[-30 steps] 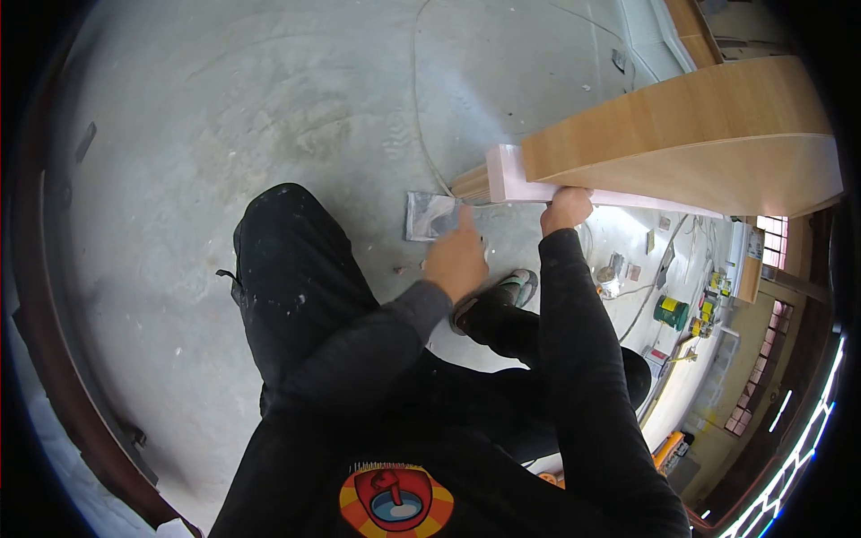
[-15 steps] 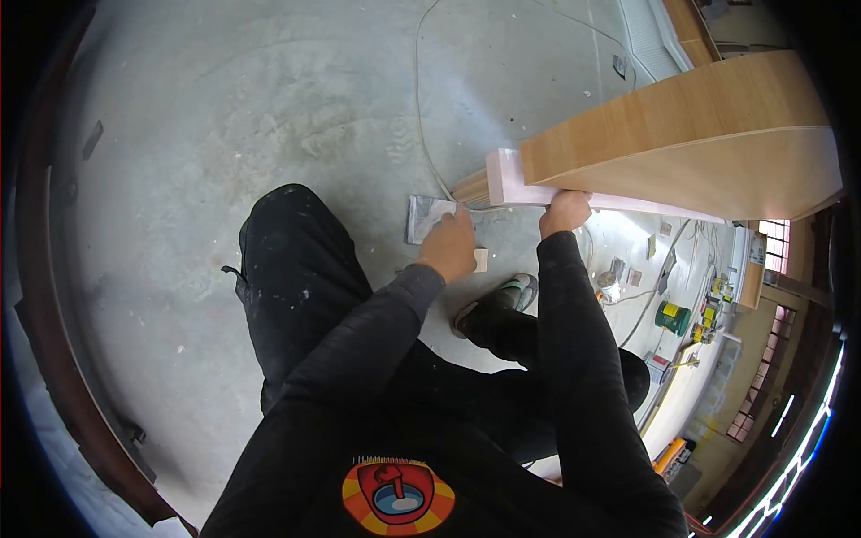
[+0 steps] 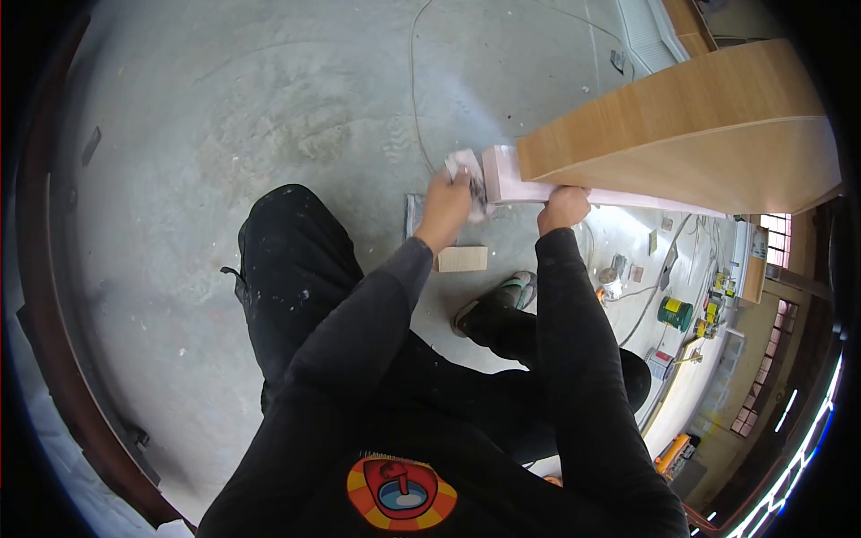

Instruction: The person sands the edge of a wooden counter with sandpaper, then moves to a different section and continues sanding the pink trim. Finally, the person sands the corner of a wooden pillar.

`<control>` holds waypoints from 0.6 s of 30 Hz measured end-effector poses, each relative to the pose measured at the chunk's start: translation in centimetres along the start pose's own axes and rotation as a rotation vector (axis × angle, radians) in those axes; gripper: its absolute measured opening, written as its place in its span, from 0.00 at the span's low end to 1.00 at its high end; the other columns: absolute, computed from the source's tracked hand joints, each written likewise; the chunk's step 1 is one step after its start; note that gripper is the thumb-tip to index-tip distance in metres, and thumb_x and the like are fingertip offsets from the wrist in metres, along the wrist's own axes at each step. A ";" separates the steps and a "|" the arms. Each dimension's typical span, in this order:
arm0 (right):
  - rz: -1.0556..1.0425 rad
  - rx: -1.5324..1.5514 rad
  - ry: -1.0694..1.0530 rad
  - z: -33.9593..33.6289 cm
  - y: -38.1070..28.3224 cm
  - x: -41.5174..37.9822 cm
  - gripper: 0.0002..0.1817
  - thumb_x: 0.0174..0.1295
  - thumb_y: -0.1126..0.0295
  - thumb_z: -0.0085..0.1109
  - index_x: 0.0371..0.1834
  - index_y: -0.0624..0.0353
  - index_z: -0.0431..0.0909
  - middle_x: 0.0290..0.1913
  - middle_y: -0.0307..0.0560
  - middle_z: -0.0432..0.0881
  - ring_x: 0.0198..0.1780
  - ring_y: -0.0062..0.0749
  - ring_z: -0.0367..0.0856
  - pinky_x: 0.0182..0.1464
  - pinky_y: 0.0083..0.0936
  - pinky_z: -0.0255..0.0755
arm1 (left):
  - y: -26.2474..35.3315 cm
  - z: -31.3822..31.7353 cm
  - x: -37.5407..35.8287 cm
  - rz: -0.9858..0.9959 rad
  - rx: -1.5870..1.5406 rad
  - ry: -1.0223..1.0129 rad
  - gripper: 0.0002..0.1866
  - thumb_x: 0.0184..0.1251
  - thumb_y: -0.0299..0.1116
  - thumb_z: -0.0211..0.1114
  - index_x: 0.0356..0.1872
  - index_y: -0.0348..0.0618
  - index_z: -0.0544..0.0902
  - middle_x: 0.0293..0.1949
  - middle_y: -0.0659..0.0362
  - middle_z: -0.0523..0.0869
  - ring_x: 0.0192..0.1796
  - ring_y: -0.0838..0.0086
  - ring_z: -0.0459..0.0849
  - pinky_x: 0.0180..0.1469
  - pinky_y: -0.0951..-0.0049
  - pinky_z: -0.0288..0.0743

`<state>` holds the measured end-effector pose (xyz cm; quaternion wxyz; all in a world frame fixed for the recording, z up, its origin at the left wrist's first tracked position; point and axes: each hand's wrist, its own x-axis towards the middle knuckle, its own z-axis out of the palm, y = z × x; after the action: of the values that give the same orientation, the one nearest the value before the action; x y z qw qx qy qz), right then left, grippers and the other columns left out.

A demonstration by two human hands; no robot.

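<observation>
My left hand (image 3: 446, 211) is closed on a crumpled pinkish-white sheet (image 3: 468, 179), perhaps sandpaper or cloth. The sheet is held beside the end of a pale pink strip (image 3: 502, 175). This strip runs along the underside of a large curved wooden panel (image 3: 673, 121). Beneath the panel's near end, my right hand (image 3: 565, 208) is wrapped round the strip's edge, its fingertips partly hidden. On the floor just below my left hand lie a small light wooden block (image 3: 463, 259) and a flat grey sheet (image 3: 413, 215), partly covered by the hand.
A cable (image 3: 413, 81) crosses the concrete floor (image 3: 224, 117) beyond my hands. To the right are a green can (image 3: 674, 313), a small container (image 3: 610, 282), more cords and scraps. My knee (image 3: 296, 260) is at the left, and a sandalled foot (image 3: 516, 291) stands below the strip.
My left hand has risen from the grey sheet on the floor, and the crumpled sheet now shows in it. The wooden block is more exposed. My right hand has hardly moved.
</observation>
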<state>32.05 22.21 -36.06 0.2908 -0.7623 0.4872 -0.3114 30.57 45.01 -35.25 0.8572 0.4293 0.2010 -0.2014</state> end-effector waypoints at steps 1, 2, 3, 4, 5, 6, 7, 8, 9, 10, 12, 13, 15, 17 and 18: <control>0.024 0.007 -0.002 -0.3 -0.6 -0.4 0.28 0.72 0.56 0.46 0.47 0.79 0.78 0.49 0.66 0.83 0.46 0.52 0.83 0.49 0.42 0.75 | 0.3 0.3 0.1 0.087 -0.085 0.007 0.14 0.77 0.34 0.55 0.42 0.30 0.82 0.30 0.55 0.84 0.31 0.76 0.79 0.35 0.68 0.76; 0.048 0.016 -0.004 -0.6 -1.3 -0.7 0.27 0.72 0.56 0.47 0.47 0.78 0.79 0.49 0.65 0.84 0.46 0.51 0.83 0.48 0.41 0.76 | 0.6 0.3 -0.1 0.087 -0.085 0.007 0.14 0.77 0.34 0.55 0.42 0.30 0.82 0.30 0.55 0.84 0.31 0.76 0.79 0.35 0.68 0.76; 0.048 0.017 -0.003 -0.4 -1.1 -0.5 0.27 0.72 0.56 0.47 0.47 0.78 0.79 0.49 0.65 0.84 0.46 0.51 0.83 0.48 0.41 0.76 | 1.0 0.4 -0.7 0.059 0.106 -0.009 0.14 0.76 0.34 0.55 0.42 0.29 0.81 0.33 0.52 0.85 0.34 0.71 0.82 0.37 0.66 0.76; 0.053 0.010 0.020 -0.1 -0.3 0.0 0.27 0.72 0.56 0.47 0.46 0.77 0.79 0.48 0.64 0.84 0.45 0.50 0.83 0.47 0.41 0.76 | 1.1 0.3 -1.3 0.030 0.296 -0.026 0.14 0.75 0.34 0.55 0.43 0.29 0.81 0.35 0.49 0.86 0.36 0.67 0.84 0.39 0.65 0.76; 0.058 0.005 0.041 0.3 0.4 0.4 0.27 0.72 0.56 0.47 0.45 0.77 0.79 0.47 0.64 0.85 0.45 0.50 0.84 0.45 0.41 0.76 | 0.9 0.0 -2.4 0.032 0.295 -0.026 0.14 0.75 0.34 0.55 0.43 0.29 0.81 0.35 0.49 0.86 0.36 0.67 0.84 0.39 0.65 0.76; 0.056 0.010 0.037 0.8 1.7 1.3 0.27 0.72 0.56 0.47 0.45 0.77 0.79 0.47 0.64 0.85 0.45 0.50 0.84 0.45 0.41 0.76 | 0.3 -0.6 -3.7 0.010 0.415 -0.075 0.14 0.75 0.33 0.55 0.43 0.28 0.81 0.36 0.46 0.86 0.39 0.60 0.85 0.41 0.63 0.77; -0.003 0.015 0.024 0.9 2.4 1.7 0.27 0.72 0.56 0.48 0.45 0.77 0.80 0.46 0.64 0.85 0.45 0.50 0.83 0.46 0.41 0.76 | -0.2 -1.3 -4.6 -0.014 0.537 -0.119 0.14 0.74 0.33 0.55 0.44 0.28 0.81 0.38 0.42 0.86 0.42 0.53 0.86 0.44 0.61 0.77; -0.032 0.020 0.015 1.3 3.0 2.1 0.27 0.72 0.56 0.48 0.44 0.77 0.80 0.46 0.64 0.85 0.45 0.50 0.83 0.46 0.41 0.76 | -0.5 -2.0 -4.9 -0.010 0.539 -0.110 0.14 0.74 0.33 0.55 0.44 0.28 0.81 0.38 0.42 0.86 0.42 0.53 0.86 0.44 0.61 0.77; -0.060 0.024 0.005 1.2 2.6 1.7 0.27 0.72 0.56 0.48 0.44 0.76 0.80 0.46 0.64 0.85 0.45 0.50 0.83 0.46 0.41 0.75 | -1.3 -2.6 -5.0 0.049 0.642 -0.174 0.14 0.75 0.33 0.55 0.43 0.28 0.81 0.36 0.45 0.86 0.38 0.63 0.85 0.40 0.66 0.77; 0.094 0.095 -0.055 -0.5 -0.9 -0.1 0.29 0.73 0.54 0.43 0.50 0.79 0.74 0.49 0.69 0.81 0.51 0.56 0.80 0.53 0.43 0.73 | -2.2 -3.0 -4.8 0.109 0.743 -0.244 0.15 0.76 0.34 0.55 0.42 0.28 0.81 0.35 0.48 0.86 0.35 0.73 0.84 0.37 0.71 0.77; 0.251 0.165 -0.098 -1.3 -2.8 -1.4 0.32 0.75 0.53 0.39 0.55 0.81 0.67 0.53 0.73 0.78 0.56 0.62 0.78 0.59 0.46 0.70 | -2.8 -3.1 -3.3 0.118 0.742 -0.081 0.13 0.75 0.31 0.54 0.46 0.29 0.80 0.39 0.50 0.86 0.38 0.72 0.85 0.39 0.70 0.79; 0.235 0.194 -0.026 -1.0 -2.5 -1.3 0.30 0.73 0.54 0.43 0.51 0.79 0.73 0.50 0.69 0.81 0.52 0.57 0.81 0.54 0.44 0.72 | -0.8 -2.9 -3.6 -0.009 0.448 -0.073 0.13 0.74 0.30 0.54 0.50 0.30 0.79 0.45 0.49 0.85 0.44 0.67 0.85 0.45 0.68 0.78; 0.222 0.220 0.046 -1.0 -2.3 -1.3 0.28 0.72 0.55 0.47 0.46 0.77 0.79 0.47 0.65 0.85 0.47 0.52 0.83 0.49 0.42 0.75 | 0.2 -2.6 -3.7 -0.172 0.055 -0.015 0.14 0.74 0.27 0.53 0.56 0.31 0.77 0.50 0.52 0.85 0.48 0.70 0.84 0.51 0.68 0.77; 0.302 0.234 0.054 -1.0 -2.6 -1.4 0.27 0.72 0.55 0.47 0.48 0.76 0.78 0.47 0.66 0.84 0.48 0.53 0.83 0.49 0.42 0.75 | -0.2 -2.4 -3.4 -0.115 0.033 -0.016 0.14 0.74 0.27 0.54 0.54 0.32 0.77 0.48 0.52 0.85 0.47 0.70 0.84 0.51 0.69 0.77; 0.301 0.236 0.055 -0.8 -2.4 -1.2 0.27 0.72 0.55 0.47 0.48 0.76 0.78 0.47 0.66 0.84 0.48 0.53 0.83 0.49 0.42 0.75 | 0.0 -2.2 -3.4 -0.059 0.008 -0.020 0.13 0.74 0.28 0.54 0.53 0.32 0.77 0.46 0.52 0.86 0.46 0.69 0.84 0.50 0.70 0.77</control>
<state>32.39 24.09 -33.97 0.4083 -0.6326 0.5635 -0.3399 27.36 47.41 -34.69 0.8511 0.4245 0.2043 -0.2317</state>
